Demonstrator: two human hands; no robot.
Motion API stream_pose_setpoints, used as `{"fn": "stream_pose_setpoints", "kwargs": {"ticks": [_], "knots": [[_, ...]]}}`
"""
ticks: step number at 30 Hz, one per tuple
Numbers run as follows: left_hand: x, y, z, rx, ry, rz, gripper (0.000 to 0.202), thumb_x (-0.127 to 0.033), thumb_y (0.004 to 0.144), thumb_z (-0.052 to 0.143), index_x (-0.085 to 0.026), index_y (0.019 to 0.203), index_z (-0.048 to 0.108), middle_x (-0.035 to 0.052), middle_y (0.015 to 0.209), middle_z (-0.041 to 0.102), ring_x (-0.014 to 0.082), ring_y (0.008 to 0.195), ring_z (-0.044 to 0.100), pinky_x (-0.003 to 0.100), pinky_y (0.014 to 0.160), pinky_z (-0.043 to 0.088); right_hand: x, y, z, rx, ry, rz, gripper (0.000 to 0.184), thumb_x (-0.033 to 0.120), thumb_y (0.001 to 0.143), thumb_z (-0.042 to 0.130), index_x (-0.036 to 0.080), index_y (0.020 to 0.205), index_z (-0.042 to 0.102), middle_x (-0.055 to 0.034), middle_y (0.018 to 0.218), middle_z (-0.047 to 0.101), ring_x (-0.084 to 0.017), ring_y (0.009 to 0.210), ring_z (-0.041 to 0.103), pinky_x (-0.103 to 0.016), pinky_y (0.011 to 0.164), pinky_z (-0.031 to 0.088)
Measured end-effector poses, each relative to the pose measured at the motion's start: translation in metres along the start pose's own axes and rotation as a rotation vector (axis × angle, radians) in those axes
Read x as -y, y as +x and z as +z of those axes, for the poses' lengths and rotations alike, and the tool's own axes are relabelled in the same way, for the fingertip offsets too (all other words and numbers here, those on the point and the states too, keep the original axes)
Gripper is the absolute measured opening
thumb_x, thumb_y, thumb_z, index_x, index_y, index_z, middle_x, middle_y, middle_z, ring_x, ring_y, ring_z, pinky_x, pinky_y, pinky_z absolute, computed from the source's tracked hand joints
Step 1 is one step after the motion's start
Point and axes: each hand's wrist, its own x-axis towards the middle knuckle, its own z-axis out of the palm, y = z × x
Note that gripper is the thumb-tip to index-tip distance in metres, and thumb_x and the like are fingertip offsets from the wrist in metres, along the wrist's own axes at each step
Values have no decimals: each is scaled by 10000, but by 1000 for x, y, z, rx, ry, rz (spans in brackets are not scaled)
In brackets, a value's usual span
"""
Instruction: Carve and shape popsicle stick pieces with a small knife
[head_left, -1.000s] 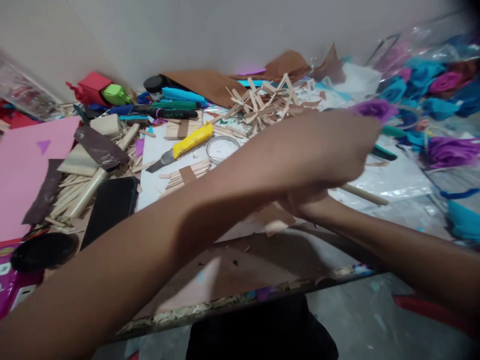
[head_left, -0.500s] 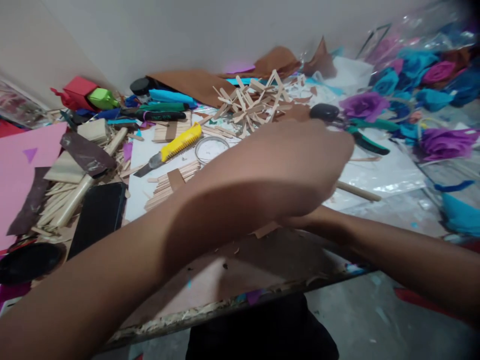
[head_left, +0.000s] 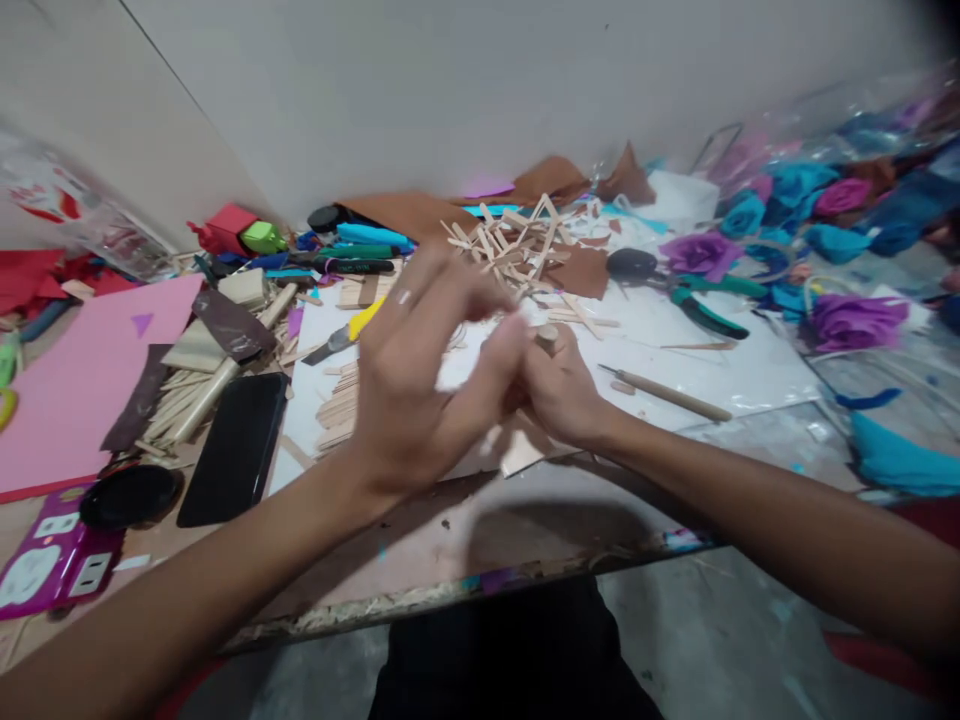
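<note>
My right hand (head_left: 566, 395) is closed round a short wooden rod (head_left: 546, 336), whose round end shows above the fist. The rest of the rod is hidden by the fingers. My left hand (head_left: 427, 370) is close against it on the left, blurred, with curved fingers and the thumb and forefinger tips brought together beside the fist. What lies between those tips is too smeared to make out. Beneath both hands is a pale flat piece (head_left: 521, 448) on the table. To the right lies a thin pointed tool with a wooden handle (head_left: 675, 396).
Loose wooden craft sticks (head_left: 517, 240) are heaped at the back. A yellow-handled cutter knife (head_left: 349, 333) and a black phone (head_left: 236, 450) lie left. Green-handled pliers (head_left: 709, 312) and crepe-paper flowers (head_left: 859, 318) are on the right. The table's front edge (head_left: 360, 612) is rough.
My left hand has drawn back to the left and turned, uncovering my right hand and the rod end. The camera view has shifted slightly, showing more on the left.
</note>
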Motion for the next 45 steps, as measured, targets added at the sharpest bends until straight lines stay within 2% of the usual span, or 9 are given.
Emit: {"fn": "stream_pose_setpoints", "kwargs": {"ticks": [2,5,9,13,17,26,31,37,45], "knots": [[11,-37,-9,147,73,-14,21,-194,1008,603,-182,996,615,31,889,653,166,827,605,321,780,515,3,0,2,41,65,-61,521,352,962,674,201,541,405,91,454,328,-57,399,278,-225,418,256],[20,-75,-9,567,187,-51,118,-187,1027,549,-181,1072,658,65,940,675,181,823,625,309,708,503,6,1,4,69,129,-76,542,332,916,708,221,516,359,105,428,281,-58,375,222,-251,410,185],[18,-86,-2,712,240,-49,204,-133,1018,505,-181,1120,675,80,945,662,190,870,628,286,705,498,10,3,8,-9,167,-43,576,335,830,767,220,487,318,110,425,251,-51,369,199,-243,417,173],[19,-82,-3,733,206,-66,199,-139,1011,509,-181,1123,668,78,940,646,181,833,603,268,643,469,28,6,9,-92,209,9,618,354,824,711,224,470,220,98,397,174,-61,355,131,-235,382,158],[24,-84,-4,713,171,-42,210,-130,1015,504,-171,1140,667,72,938,644,171,769,565,280,612,439,46,7,3,-58,178,-53,624,384,869,649,215,493,181,78,427,121,-79,361,116,-237,374,196],[31,-93,1,524,2,-123,249,-87,1021,549,-184,1233,636,30,929,650,147,796,606,272,647,435,45,5,-10,-21,125,-62,649,468,867,662,209,462,226,69,413,132,-81,379,106,-259,384,195],[33,-94,2,574,20,-177,345,-105,1021,514,-216,1334,607,41,973,637,157,795,603,285,657,436,45,6,-14,77,30,-17,648,666,785,679,237,452,326,66,402,210,-94,381,189,-270,407,266],[33,-94,3,648,116,-182,411,-209,1013,496,-184,1416,572,72,1012,622,182,762,574,321,660,451,32,4,-8,128,103,-35,624,602,854,657,221,460,360,64,395,227,-83,370,189,-277,407,246],[34,-95,4,656,45,-200,426,-149,1017,466,-188,1435,537,56,1003,603,177,777,557,313,668,431,27,3,1,155,68,-107,611,593,900,631,221,486,379,55,407,253,-96,381,251,-295,434,250]]}}
